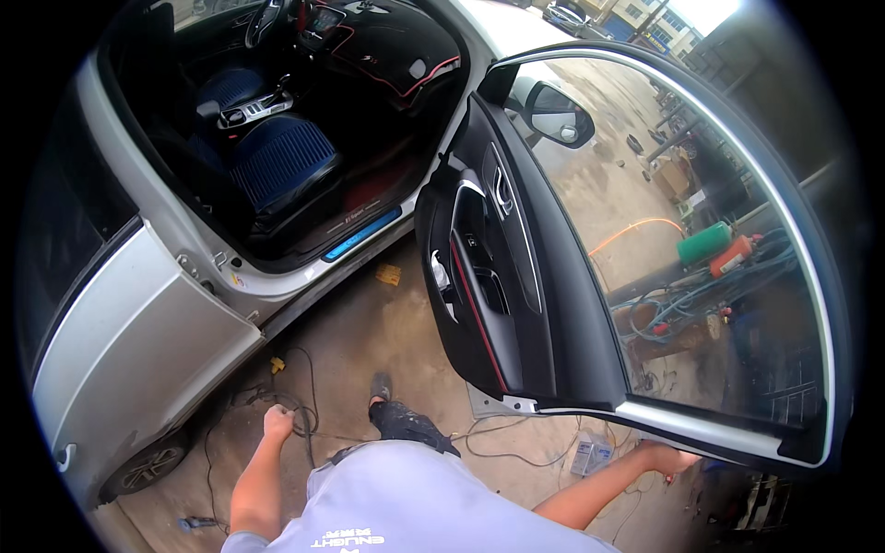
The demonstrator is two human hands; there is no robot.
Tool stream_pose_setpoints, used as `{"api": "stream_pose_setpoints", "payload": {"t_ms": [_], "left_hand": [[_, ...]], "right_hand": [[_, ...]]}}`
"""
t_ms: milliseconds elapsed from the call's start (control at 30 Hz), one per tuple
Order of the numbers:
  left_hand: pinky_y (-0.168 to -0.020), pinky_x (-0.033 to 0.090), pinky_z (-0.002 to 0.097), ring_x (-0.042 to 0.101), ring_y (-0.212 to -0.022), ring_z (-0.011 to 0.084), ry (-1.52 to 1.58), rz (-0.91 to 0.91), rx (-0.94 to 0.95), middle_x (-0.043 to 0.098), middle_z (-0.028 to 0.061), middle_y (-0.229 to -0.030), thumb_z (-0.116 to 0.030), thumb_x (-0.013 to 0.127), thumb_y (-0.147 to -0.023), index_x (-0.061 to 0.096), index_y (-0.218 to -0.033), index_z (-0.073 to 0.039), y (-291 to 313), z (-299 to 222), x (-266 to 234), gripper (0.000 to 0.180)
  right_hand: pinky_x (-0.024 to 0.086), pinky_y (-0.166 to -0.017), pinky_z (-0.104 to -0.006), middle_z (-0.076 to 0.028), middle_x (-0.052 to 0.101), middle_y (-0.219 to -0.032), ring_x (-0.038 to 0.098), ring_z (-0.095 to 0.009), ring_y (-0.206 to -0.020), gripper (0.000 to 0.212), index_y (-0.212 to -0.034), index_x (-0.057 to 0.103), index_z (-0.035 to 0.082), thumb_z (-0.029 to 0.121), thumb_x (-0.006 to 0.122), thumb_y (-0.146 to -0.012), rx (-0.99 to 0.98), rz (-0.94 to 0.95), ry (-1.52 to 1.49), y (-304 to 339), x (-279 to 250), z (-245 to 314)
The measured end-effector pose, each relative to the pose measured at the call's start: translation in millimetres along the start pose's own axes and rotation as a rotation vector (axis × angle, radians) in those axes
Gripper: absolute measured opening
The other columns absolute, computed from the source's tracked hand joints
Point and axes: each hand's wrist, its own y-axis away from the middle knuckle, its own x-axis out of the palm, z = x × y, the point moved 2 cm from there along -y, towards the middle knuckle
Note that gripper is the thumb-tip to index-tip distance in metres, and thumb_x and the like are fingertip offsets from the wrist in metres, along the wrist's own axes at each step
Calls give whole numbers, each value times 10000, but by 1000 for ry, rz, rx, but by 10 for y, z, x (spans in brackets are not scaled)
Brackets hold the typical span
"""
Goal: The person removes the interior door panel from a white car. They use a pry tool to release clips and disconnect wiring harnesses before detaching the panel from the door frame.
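The front door (pixel 516 267) of a white car stands swung out on my right, its black inner panel and window facing me. At the door's lower outer edge, my right hand (pixel 671 458) is curled against the frame, with the fingers partly hidden. My left hand (pixel 278 421) hangs low beside the car's rear door (pixel 152 355), fingers curled in; whether anything is inside them is hidden. Through the front opening I see a blue-and-black seat (pixel 281 164) and a blue sill plate (pixel 362 234).
A dark cable (pixel 312 392) loops over the concrete near my left hand. A yellow piece (pixel 388 275) lies beside the sill. Under my right forearm stands a grey-and-white box (pixel 591 453). Beyond the window are a green cylinder (pixel 703 242), an orange-red one (pixel 731 256) and tangled hoses (pixel 687 300).
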Motion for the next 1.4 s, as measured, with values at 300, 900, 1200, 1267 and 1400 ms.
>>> {"api": "stream_pose_setpoints", "payload": {"t_ms": [300, 900, 1200, 1267, 1400], "left_hand": [[-919, 525, 493, 663, -1036, 426, -49, 184, 494, 697, 268, -1036, -290, 706, -818, 683, -993, 20, -1299, -2964, 709, 357], [-1166, 349, 469, 415, -1374, 434, 583, -380, 1256, 413, 284, -1467, -299, 887, -721, 365, -1449, 81, -2748, -8363, -730, 974], [-1156, 331, 489, 438, -1307, 420, 661, -393, 1282, 452, 243, -1371, -252, 907, -674, 370, -1445, 65, -3181, -9442, -747, 991], [-1134, 349, 493, 458, -1269, 413, 671, -456, 1299, 470, 234, -1329, -254, 876, -701, 398, -1423, 59, -3171, -9498, -686, 921], [-1012, 418, 495, 537, -1101, 378, 750, -540, 1388, 540, 185, -1156, -222, 741, -812, 502, -1301, 27, -3253, -9595, -665, 598]], "right_hand": [[625, -821, -458, -272, 642, -1226, 694, -338, -922, 466, -1261, 596, -129, 221, 561, -955, -74, 63, -83, -425, 466, -903], [521, -866, -348, -195, 708, -978, 661, -237, -896, 373, -1245, 587, -160, 125, 533, -1011, -339, 99, 542, 1991, 2140, 30], [472, -755, -264, -49, 571, -905, 522, -116, -818, 444, -1093, 583, -92, 273, 764, -918, 145, 1165, 282, 4234, 5711, -454], [464, -762, -279, -30, 597, -897, 532, -113, -833, 416, -1034, 619, -78, 290, 769, -911, 75, 1167, 272, 4561, 6353, -408], [521, -891, -344, -138, 735, -1064, 675, -194, -969, 434, -1103, 695, -76, 286, 793, -884, 386, 1146, -10, 5021, 7098, -391]]}}
